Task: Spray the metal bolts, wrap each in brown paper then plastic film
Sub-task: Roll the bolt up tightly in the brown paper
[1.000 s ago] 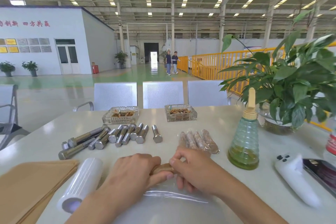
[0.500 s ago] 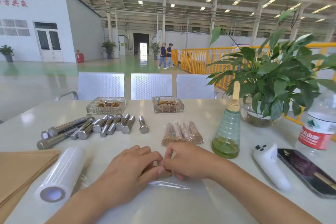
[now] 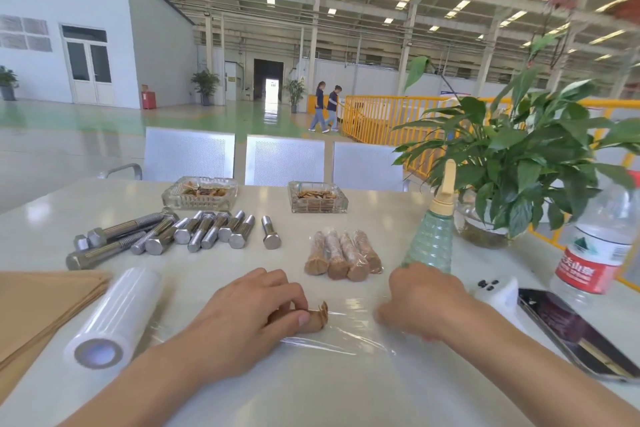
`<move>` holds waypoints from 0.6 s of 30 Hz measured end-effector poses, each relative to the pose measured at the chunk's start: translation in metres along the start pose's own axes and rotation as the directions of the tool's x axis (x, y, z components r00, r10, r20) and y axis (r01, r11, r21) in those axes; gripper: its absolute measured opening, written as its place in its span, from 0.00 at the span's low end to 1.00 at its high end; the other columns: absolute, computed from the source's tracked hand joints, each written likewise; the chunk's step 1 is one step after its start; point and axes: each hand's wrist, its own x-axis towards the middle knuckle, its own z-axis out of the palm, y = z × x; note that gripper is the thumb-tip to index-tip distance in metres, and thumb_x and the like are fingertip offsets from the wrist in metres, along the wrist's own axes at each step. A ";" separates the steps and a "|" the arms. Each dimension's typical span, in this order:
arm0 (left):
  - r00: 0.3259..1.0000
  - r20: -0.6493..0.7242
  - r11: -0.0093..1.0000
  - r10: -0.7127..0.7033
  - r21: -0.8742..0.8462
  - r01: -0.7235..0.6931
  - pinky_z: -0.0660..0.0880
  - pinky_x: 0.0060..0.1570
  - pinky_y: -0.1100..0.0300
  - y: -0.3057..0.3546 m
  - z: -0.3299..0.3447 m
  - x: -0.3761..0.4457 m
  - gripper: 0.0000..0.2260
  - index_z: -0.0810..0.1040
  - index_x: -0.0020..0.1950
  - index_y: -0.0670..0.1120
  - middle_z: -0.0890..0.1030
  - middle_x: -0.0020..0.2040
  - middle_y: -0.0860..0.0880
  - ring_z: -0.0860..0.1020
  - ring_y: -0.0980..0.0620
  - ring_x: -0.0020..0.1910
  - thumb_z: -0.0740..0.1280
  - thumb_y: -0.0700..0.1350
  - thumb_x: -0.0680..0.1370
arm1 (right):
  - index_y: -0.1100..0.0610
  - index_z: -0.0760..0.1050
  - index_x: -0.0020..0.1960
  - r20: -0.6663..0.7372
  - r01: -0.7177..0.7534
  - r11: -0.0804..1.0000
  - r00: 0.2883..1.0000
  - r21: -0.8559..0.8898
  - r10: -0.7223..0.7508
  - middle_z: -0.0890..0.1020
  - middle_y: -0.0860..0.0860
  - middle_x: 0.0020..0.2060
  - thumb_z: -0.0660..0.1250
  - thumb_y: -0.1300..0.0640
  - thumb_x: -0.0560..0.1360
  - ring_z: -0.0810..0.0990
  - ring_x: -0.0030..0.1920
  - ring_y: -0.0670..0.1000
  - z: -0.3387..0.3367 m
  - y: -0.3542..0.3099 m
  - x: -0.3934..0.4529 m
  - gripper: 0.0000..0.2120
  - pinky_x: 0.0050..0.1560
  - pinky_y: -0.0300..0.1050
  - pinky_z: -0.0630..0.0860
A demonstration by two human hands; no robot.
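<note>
Near the bench's (image 3: pixel 346 399) front edge, the left hand (image 3: pixel 249 315) pinched a paper-wrapped bolt (image 3: pixel 317 317) lying on plastic film (image 3: pixel 349 333), while the blurred right hand (image 3: pixel 420 303) pressed curled fingers onto that film. Farther back lay four wrapped bolts (image 3: pixel 343 255) and, left, bare bolts (image 3: pixel 194 234).

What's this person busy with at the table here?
They are packing bolts. The left hand pins a paper-wrapped bolt on a sheet of clear film, while the right hand, blurred, rests on the film beside it. Four finished bundles lie just beyond, bare bolts wait at the left, and the film roll and brown paper sit nearby.
</note>
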 end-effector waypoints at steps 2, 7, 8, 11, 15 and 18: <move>1.000 0.000 1.000 -0.004 -0.001 0.004 0.70 0.49 0.64 0.000 0.000 0.001 0.11 0.74 0.54 0.63 0.74 0.48 0.61 0.69 0.63 0.50 0.56 0.65 0.79 | 0.51 0.69 0.40 0.012 -0.055 0.996 0.998 0.075 0.054 0.73 0.47 0.38 0.68 0.50 0.72 0.75 0.39 0.52 0.000 -0.003 0.005 0.09 0.32 0.42 0.66; 1.000 0.012 1.000 -0.021 -0.001 0.021 0.68 0.55 0.60 -0.001 0.000 0.001 0.12 0.75 0.52 0.62 0.73 0.47 0.61 0.68 0.63 0.50 0.52 0.61 0.81 | 0.53 0.71 0.41 0.079 -0.138 0.938 0.990 0.318 0.119 0.79 0.51 0.36 0.63 0.57 0.70 0.79 0.33 0.52 -0.001 -0.003 0.013 0.01 0.36 0.40 0.77; 0.999 0.027 0.999 -0.032 -0.002 0.032 0.67 0.56 0.60 -0.001 -0.001 0.002 0.15 0.75 0.52 0.62 0.73 0.48 0.62 0.68 0.63 0.51 0.50 0.59 0.80 | 0.54 0.73 0.45 0.072 -0.144 0.925 0.989 0.350 0.127 0.82 0.51 0.36 0.63 0.57 0.70 0.82 0.32 0.53 0.000 -0.003 0.012 0.04 0.38 0.42 0.81; 0.994 0.074 0.987 -0.086 -0.131 0.095 0.64 0.60 0.60 -0.001 -0.005 0.003 0.18 0.78 0.50 0.62 0.76 0.51 0.63 0.69 0.62 0.54 0.48 0.53 0.77 | 0.54 0.73 0.55 0.077 -0.143 0.882 0.990 0.450 0.121 0.85 0.53 0.41 0.63 0.59 0.72 0.88 0.37 0.55 0.003 -0.003 0.007 0.12 0.44 0.51 0.86; 0.976 0.038 0.826 -0.215 -0.526 0.203 0.68 0.54 0.60 0.000 -0.008 0.002 0.17 0.83 0.47 0.59 0.79 0.45 0.58 0.73 0.58 0.50 0.54 0.48 0.73 | 0.56 0.77 0.53 0.042 -0.085 0.625 0.996 0.776 0.083 0.84 0.54 0.35 0.62 0.63 0.75 0.85 0.34 0.54 0.003 -0.002 0.000 0.09 0.41 0.49 0.85; 0.939 0.046 0.600 -0.341 -0.759 0.255 0.69 0.39 0.62 0.003 -0.011 0.002 0.15 0.83 0.48 0.50 0.78 0.42 0.53 0.72 0.52 0.37 0.56 0.44 0.72 | 0.56 0.78 0.53 0.004 -0.005 0.345 1.000 0.939 0.003 0.78 0.48 0.25 0.64 0.63 0.76 0.81 0.29 0.48 -0.012 -0.005 -0.012 0.08 0.38 0.45 0.80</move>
